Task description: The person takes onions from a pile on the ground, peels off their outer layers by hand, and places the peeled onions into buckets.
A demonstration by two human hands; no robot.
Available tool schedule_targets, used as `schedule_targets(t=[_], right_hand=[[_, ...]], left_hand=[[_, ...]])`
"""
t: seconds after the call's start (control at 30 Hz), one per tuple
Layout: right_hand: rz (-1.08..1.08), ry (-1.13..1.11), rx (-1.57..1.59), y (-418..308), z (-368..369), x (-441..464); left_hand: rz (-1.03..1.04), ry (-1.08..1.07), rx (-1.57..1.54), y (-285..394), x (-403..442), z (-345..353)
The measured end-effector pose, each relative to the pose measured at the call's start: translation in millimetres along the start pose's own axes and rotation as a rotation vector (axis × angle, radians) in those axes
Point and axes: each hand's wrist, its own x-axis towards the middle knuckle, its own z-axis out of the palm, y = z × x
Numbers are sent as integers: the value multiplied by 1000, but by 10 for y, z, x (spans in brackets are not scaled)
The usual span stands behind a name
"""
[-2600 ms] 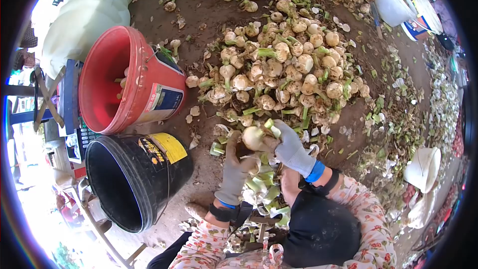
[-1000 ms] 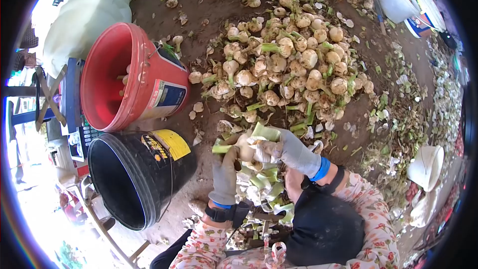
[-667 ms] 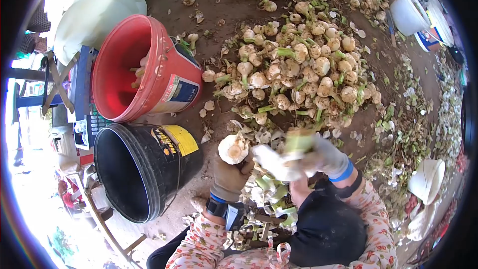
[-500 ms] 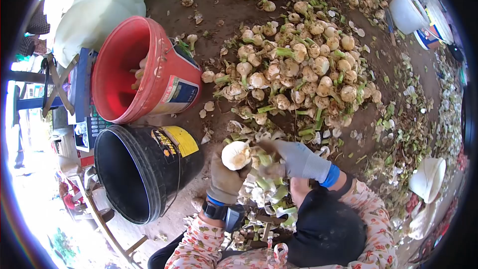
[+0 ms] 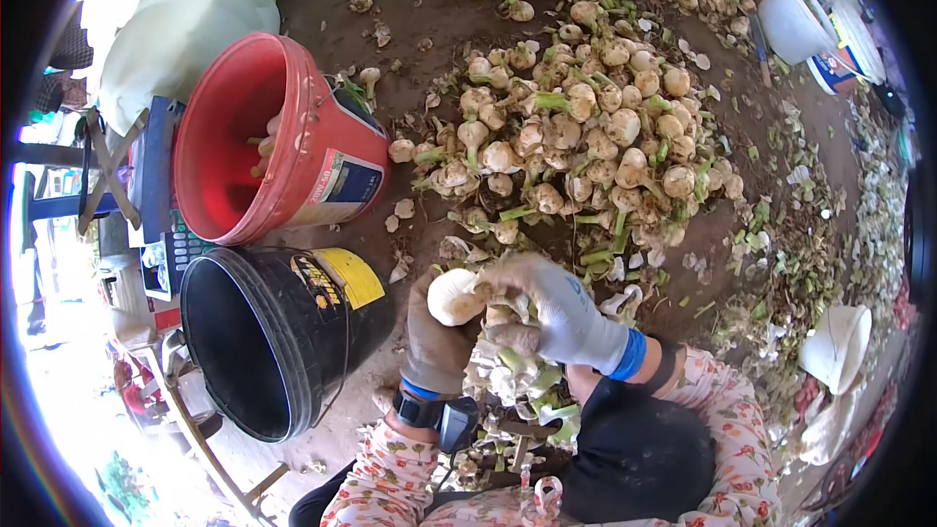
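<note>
A white garlic bulb (image 5: 454, 297) sits in the fingers of my left hand (image 5: 435, 344), which wears a dirty work glove and is closed around it. My right hand (image 5: 571, 317), in a grey-white glove, reaches in from the right. Its curled fingertips press on the bulb's right side, and pale skin shows between finger and thumb. The cut end of the bulb is mostly hidden by those fingers. Below my hands lie peeled garlic skins and green stem pieces (image 5: 512, 371). Just beyond them is a large heap of unpeeled garlic bulbs (image 5: 595, 127).
To the left, a black bucket (image 5: 293, 332) and a red bucket (image 5: 283, 137) are tipped toward the left; the red one holds some pale pieces. A white bucket (image 5: 795, 20) stands far right, and a white container (image 5: 836, 348) lies nearer on the skin-strewn ground. More garlic lies at the back.
My right hand has moved left and up, bringing its fingers against the bulb. My left hand has shifted slightly left with the bulb, whose cut face is now turned from view.
</note>
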Motion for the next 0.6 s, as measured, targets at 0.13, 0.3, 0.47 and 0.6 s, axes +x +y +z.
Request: schedule_targets(t=[0.13, 0.3, 0.47, 0.6], right_hand=[[-94, -167, -177, 189, 159, -188], [56, -281, 218, 53, 250, -236], [457, -793, -531, 704, 86, -362], [171, -454, -1011, 1143, -18, -312]], left_hand=[[26, 53, 59, -168, -43, 25], [105, 66, 213, -113, 112, -24], [280, -83, -60, 1016, 101, 151], [428, -416, -249, 1361, -125, 320]])
